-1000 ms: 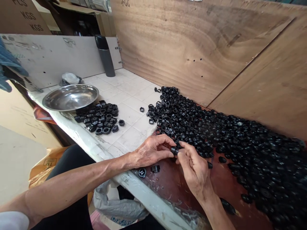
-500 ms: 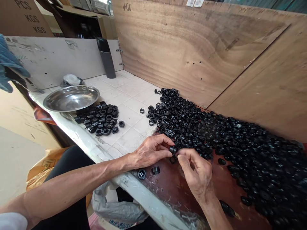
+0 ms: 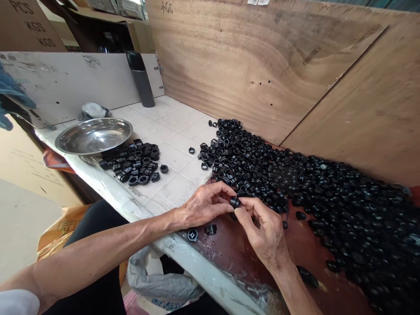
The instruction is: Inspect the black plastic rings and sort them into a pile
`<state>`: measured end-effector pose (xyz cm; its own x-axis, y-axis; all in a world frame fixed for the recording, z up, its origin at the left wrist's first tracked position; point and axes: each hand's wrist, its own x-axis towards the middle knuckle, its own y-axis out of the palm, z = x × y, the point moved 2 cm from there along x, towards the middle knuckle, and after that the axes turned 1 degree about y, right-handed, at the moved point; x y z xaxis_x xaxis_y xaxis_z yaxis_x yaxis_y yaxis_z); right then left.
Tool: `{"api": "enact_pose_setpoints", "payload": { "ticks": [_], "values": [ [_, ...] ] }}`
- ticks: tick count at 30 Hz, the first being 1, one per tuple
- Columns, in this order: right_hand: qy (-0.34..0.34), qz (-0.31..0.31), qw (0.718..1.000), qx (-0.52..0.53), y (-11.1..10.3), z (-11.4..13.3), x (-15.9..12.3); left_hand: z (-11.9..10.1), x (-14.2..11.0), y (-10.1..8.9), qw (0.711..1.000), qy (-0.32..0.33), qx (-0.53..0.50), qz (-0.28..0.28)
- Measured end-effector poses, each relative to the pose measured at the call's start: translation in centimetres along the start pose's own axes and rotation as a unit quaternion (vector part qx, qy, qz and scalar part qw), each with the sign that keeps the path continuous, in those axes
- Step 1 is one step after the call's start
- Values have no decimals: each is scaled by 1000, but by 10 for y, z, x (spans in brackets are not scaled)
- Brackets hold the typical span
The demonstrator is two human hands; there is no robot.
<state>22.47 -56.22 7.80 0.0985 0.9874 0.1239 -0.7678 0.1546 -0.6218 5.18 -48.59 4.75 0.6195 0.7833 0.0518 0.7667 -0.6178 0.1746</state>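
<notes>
Between my two hands, over the reddish-brown board, is a small black plastic ring-shaped part (image 3: 234,202). My left hand (image 3: 210,202) pinches it from the left, thumb below and fingers above. The thumb and fingertips of my right hand (image 3: 262,225) close on its other side. Just below my left hand lie a black cap with a spoked centre (image 3: 192,235) and another black ring part (image 3: 211,229). Behind my hands spreads a large heap of black rings (image 3: 243,162), which merges on the right into a heap of darker rounded caps (image 3: 354,223).
At left on the white tiles stand a steel bowl (image 3: 95,136), a smaller pile of black parts (image 3: 141,162) and a dark flask (image 3: 141,81). A plywood panel (image 3: 262,65) walls the back. A dark pointed tool (image 3: 307,277) lies by my right wrist.
My right hand has moved slightly left, and its fingertips now meet the black part in my left hand. The whole view has shifted a little.
</notes>
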Motion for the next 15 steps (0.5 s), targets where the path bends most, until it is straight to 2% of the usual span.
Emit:
{"api": "enact_pose_setpoints", "payload": {
  "ticks": [2,6,11,15],
  "values": [
    [3,15,1000,-27,0,1,0,0,0,0,1000,-4,-2,4],
    [-37,-21,999,4,2,-2,1,-1,-1,1,1000,-12,-9,-1],
    [11,-20,1000,-11,3,-7,0,-2,-1,3,999,-22,-15,18],
    [-62,-14,998,23,2,-1,0,-3,-2,2,999,-17,-39,5]
  ]
}}
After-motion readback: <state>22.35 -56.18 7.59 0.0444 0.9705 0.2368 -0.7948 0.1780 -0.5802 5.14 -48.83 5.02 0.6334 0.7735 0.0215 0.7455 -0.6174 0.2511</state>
